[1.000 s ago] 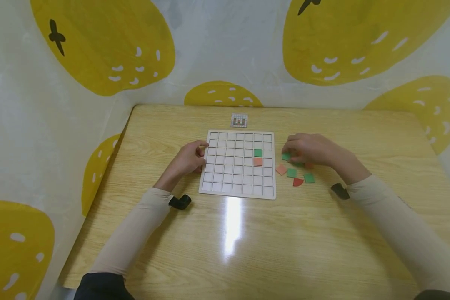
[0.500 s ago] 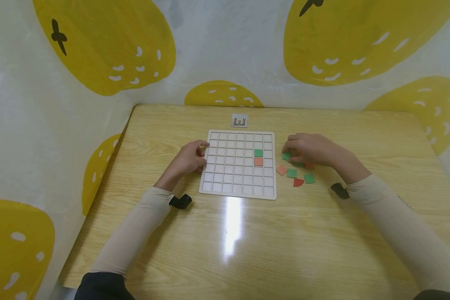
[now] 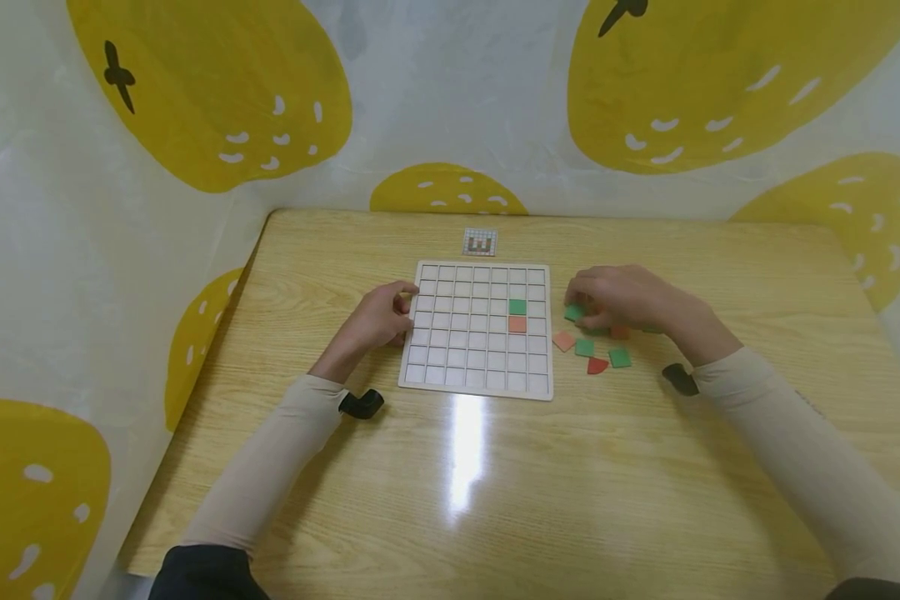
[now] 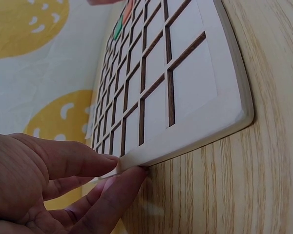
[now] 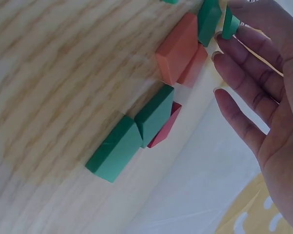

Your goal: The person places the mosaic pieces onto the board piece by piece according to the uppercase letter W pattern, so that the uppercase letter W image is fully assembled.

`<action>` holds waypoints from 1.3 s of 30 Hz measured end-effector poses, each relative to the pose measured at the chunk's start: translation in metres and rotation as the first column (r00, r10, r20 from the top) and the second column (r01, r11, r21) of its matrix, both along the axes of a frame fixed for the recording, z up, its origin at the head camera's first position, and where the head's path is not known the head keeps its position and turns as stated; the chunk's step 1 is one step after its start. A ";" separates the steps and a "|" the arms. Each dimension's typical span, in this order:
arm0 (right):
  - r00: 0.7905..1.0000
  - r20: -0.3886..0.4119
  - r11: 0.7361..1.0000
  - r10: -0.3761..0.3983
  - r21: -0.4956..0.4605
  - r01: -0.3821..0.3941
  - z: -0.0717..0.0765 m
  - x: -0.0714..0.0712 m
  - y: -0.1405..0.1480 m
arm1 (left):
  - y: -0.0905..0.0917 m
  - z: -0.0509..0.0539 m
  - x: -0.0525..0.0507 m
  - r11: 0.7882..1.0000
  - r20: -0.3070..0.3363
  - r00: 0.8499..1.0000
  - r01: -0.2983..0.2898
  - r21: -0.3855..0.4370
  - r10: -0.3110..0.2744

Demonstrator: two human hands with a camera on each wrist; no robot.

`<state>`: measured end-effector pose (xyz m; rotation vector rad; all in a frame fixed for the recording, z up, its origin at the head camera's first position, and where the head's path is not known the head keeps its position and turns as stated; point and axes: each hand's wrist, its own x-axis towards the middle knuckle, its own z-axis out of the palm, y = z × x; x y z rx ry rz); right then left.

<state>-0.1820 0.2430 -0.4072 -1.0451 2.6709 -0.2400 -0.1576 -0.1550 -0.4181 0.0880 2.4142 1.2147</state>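
A white grid board (image 3: 474, 393) lies flat, with one green tile (image 3: 517, 307) and one orange tile (image 3: 517, 324) in adjoining cells of a column toward its right side. At the board's left edge, my left hand (image 3: 381, 317) grips the rim between thumb and finger; the left wrist view shows this hand (image 4: 73, 180) close to a board corner (image 4: 237, 114). My right hand (image 3: 626, 297) hovers low over loose tiles right of the board. In the right wrist view this hand (image 5: 268, 73) pinches a green piece (image 5: 229, 23) between thumb and finger.
Loose green (image 3: 619, 357), orange (image 3: 564, 341) and red (image 3: 597, 366) pieces lie right of the board, some partly under the right hand. A small patterned card (image 3: 480, 242) lies behind the board. Patterned cloth (image 3: 457, 100) hangs behind and left of the wooden table (image 3: 540, 483).
Both hands stay in nearly the same places. A sliver of green now shows beside the right wrist.
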 end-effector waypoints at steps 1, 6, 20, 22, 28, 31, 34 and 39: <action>1.000 -0.003 1.000 0.006 -0.005 -0.006 0.001 0.000 0.000 | 0.000 0.000 0.000 1.000 -0.001 1.000 0.001 -0.001 -0.001; 0.999 -0.020 0.999 0.030 -0.042 -0.030 0.004 -0.001 -0.002 | 0.000 -0.001 0.001 1.000 -0.003 1.000 -0.003 0.000 0.003; 0.999 0.025 0.996 0.022 -0.091 -0.019 0.018 0.001 -0.010 | -0.002 -0.002 0.000 1.000 -0.003 1.000 -0.001 0.009 0.001; 0.999 0.019 0.995 0.030 -0.097 -0.028 0.020 0.001 -0.010 | -0.001 -0.001 0.000 1.000 -0.002 1.000 -0.003 0.009 0.003; 0.998 0.023 0.992 0.055 -0.111 -0.052 0.023 0.001 -0.014 | -0.001 -0.001 0.000 1.000 0.004 1.000 -0.007 0.004 0.007; 0.997 0.022 0.989 0.071 -0.130 -0.067 0.023 0.002 -0.017 | -0.001 0.000 0.000 1.000 0.006 1.000 -0.007 0.000 0.007; 0.996 0.022 0.985 0.087 -0.149 -0.083 0.023 0.003 -0.021 | 0.000 0.000 0.000 1.000 0.010 1.000 -0.009 0.001 0.009; 0.995 0.057 0.985 0.084 -0.157 -0.074 0.023 0.006 -0.028 | 0.000 -0.002 -0.001 1.000 0.011 1.000 -0.012 0.005 0.012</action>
